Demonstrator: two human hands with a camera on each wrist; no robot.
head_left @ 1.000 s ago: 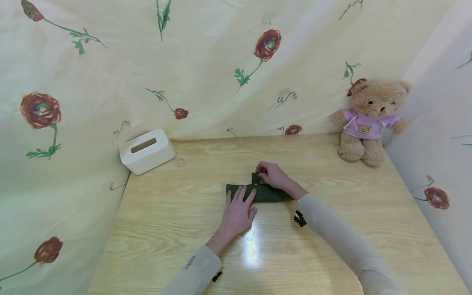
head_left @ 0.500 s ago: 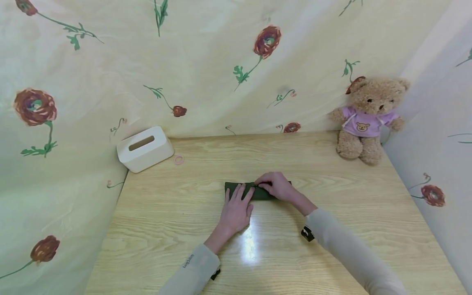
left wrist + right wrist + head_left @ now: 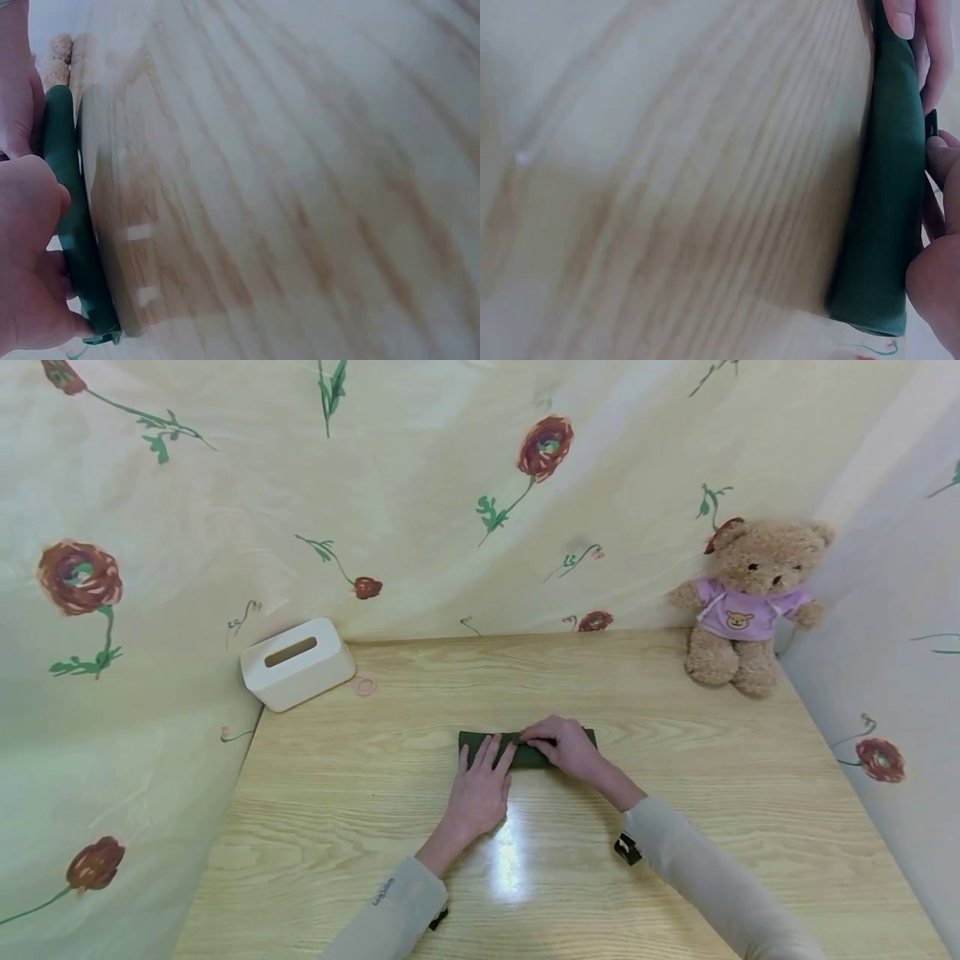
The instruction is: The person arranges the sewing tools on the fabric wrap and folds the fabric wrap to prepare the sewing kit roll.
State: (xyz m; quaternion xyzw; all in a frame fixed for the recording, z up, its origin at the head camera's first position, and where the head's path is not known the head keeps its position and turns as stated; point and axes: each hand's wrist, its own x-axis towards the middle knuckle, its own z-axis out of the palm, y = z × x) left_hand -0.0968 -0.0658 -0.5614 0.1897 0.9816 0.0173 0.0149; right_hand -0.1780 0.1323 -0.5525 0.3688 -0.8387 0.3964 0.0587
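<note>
A dark green rolled pouch [image 3: 531, 758] lies crosswise on the wooden table. My left hand [image 3: 478, 797] rests on its left half, fingers spread straight over the top. At the pouch's middle, my right hand [image 3: 572, 750] pinches a short dark strap [image 3: 932, 123] between thumb and fingers, holding it down close over the pouch. In the right wrist view the smooth roll [image 3: 889, 187] shows its near end. Seen from the left wrist, the long green side [image 3: 79, 232] runs beside both hands. Most of the strap is hidden behind the right fingers.
Back left on the table [image 3: 315, 827] stands a white tissue box [image 3: 300, 670], with a small pink ring [image 3: 365, 686] beside it. A teddy bear [image 3: 750, 602] in a purple shirt sits at the back right. Flowered cloth [image 3: 420, 502] covers the walls behind.
The strap stood up beyond the pouch's far edge; my right hand has folded it toward me onto the pouch. My left hand has stayed on the pouch.
</note>
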